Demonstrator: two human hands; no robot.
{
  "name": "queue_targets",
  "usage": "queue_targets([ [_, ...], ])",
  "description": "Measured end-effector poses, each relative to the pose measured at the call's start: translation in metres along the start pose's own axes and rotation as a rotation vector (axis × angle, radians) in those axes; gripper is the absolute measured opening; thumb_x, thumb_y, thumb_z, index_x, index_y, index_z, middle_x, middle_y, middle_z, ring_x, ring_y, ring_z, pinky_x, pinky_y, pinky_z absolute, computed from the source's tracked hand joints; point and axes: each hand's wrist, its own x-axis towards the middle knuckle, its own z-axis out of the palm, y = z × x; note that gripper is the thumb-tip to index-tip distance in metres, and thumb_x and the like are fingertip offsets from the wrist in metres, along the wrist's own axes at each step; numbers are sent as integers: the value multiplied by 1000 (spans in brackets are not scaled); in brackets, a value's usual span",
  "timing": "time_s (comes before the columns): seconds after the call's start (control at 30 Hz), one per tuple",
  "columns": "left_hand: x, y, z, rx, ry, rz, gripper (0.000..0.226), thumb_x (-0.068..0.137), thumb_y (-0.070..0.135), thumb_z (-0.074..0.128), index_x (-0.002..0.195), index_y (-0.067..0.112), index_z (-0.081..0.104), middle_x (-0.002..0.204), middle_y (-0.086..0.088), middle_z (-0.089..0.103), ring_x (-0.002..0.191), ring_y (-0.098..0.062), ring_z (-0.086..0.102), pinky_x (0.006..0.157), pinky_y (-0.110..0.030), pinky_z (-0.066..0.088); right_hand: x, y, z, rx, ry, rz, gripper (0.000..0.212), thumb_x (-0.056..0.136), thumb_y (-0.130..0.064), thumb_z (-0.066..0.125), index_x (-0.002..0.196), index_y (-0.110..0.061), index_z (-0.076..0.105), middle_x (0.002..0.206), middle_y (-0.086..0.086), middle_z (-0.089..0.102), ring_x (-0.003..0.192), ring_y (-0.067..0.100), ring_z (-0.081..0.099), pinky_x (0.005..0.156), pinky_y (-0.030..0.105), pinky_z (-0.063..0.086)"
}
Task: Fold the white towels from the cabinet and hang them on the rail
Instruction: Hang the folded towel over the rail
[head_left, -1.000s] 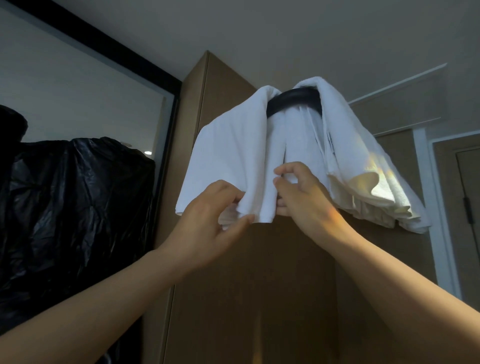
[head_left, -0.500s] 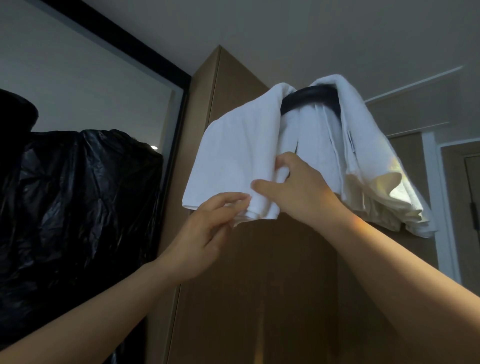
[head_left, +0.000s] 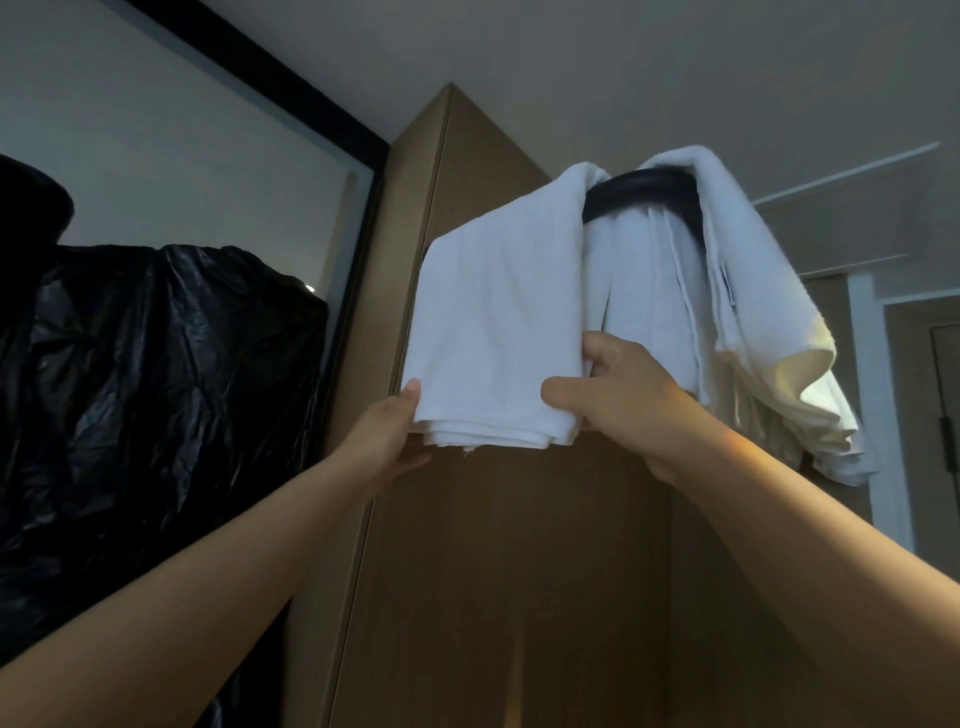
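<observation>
View: seen from below, both bare arms reach up toward the top of a tall brown cabinet (head_left: 519, 571).
Rail: a dark curved rail (head_left: 639, 195) sticks out near the cabinet's top, and only its middle shows between two cloths.
Folded towel: a white folded towel (head_left: 498, 322) hangs over the rail's left end, its layered bottom edge level with the hands.
Second towel: a looser white second towel (head_left: 769, 291) droops from the rail's right end, just beside the first.
Left hand: the left hand (head_left: 387, 441) holds the folded towel's lower left corner, thumb on the front and fingers hidden beneath.
Right hand: the right hand (head_left: 628, 400) pinches the lower right corner, thumb in front and fingers curled behind.
Key relation: the towel lies directly above and between the hands. Its long axis runs up to the rail, and each hand has its own corner.
Likely step: evening out the hang, so a gentle, equal downward tug seems called for.
Risk: an uneven pull could slide it off the rail.
Left side: crumpled black plastic (head_left: 156, 364).
</observation>
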Motion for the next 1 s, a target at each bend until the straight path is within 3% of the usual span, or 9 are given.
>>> queue_targets([
  [0.1, 6, -14, 0, -215, -178, -135, 43, 95, 50, 52, 118, 16, 63, 115, -10, 69, 100, -27, 69, 77, -39, 58, 1, 4, -3, 12, -17, 7, 35, 81, -17, 66, 115, -24, 64, 109, -9, 71, 101, 14, 67, 92, 40, 55],
  [0.3, 20, -34, 14, -531, -372, -247, 58, 91, 54, 56, 130, 12, 57, 128, -17, 58, 112, -45, 61, 89, -53, 53, 4, 9, -2, 99, -39, 16, 48, 68, -24, 65, 116, -24, 65, 107, -8, 73, 99, 13, 70, 90, 41, 57],
  [0.4, 25, -37, 24, -608, -436, -261, 59, 91, 53, 57, 132, 11, 55, 122, -19, 57, 116, -54, 54, 94, -61, 48, 5, 12, -1, 134, -53, 8, 39, 76, -18, 65, 115, -24, 65, 105, -9, 74, 96, 12, 71, 87, 40, 58],
  [0.53, 24, -40, 35, -871, -438, -212, 47, 97, 38, 55, 131, 7, 57, 131, -20, 60, 119, -42, 58, 96, -56, 49, 6, 16, -2, 139, -59, -12, 33, 85, -11, 62, 114, -25, 65, 103, -11, 74, 94, 8, 71, 82, 35, 59],
  [0.63, 25, -42, 38, -931, -334, -165, 31, 97, 30, 58, 111, 7, 72, 115, -13, 70, 93, -30, 71, 82, -45, 57, 5, 16, -2, 151, -68, -38, 32, 84, -10, 60, 111, -26, 66, 101, -12, 75, 90, 5, 71, 76, 27, 60],
  [0.77, 27, -40, 35, -807, -279, -196, 36, 89, 39, 66, 112, 11, 68, 94, -7, 72, 65, -21, 68, 70, -35, 56, 6, 18, 0, 174, -69, -55, 30, 85, -8, 59, 108, -26, 66, 99, -13, 75, 88, 4, 71, 70, 22, 59],
  [0.83, 27, -39, 35, -774, -290, -203, 41, 87, 42, 66, 114, 11, 68, 97, -8, 72, 72, -24, 70, 81, -38, 55, 6, 18, 0, 176, -69, -62, 30, 85, -7, 58, 107, -26, 66, 97, -13, 75, 87, 4, 72, 67, 20, 58],
  [0.93, 28, -39, 36, -829, -322, -199, 45, 91, 38, 62, 122, 6, 63, 121, -17, 67, 108, -38, 64, 99, -56, 46, 6, 18, 1, 170, -72, -81, 31, 85, -8, 58, 106, -28, 66, 96, -14, 75, 86, 4, 72, 64, 19, 57],
  [1.0, 26, -37, 37, -892, -350, -192, 45, 95, 34, 55, 127, 3, 57, 127, -23, 62, 117, -42, 59, 102, -59, 42, 6, 19, 1, 150, -65, -94, 29, 84, -11, 60, 104, -31, 66, 96, -17, 74, 87, 4, 71, 68, 22, 59],
])
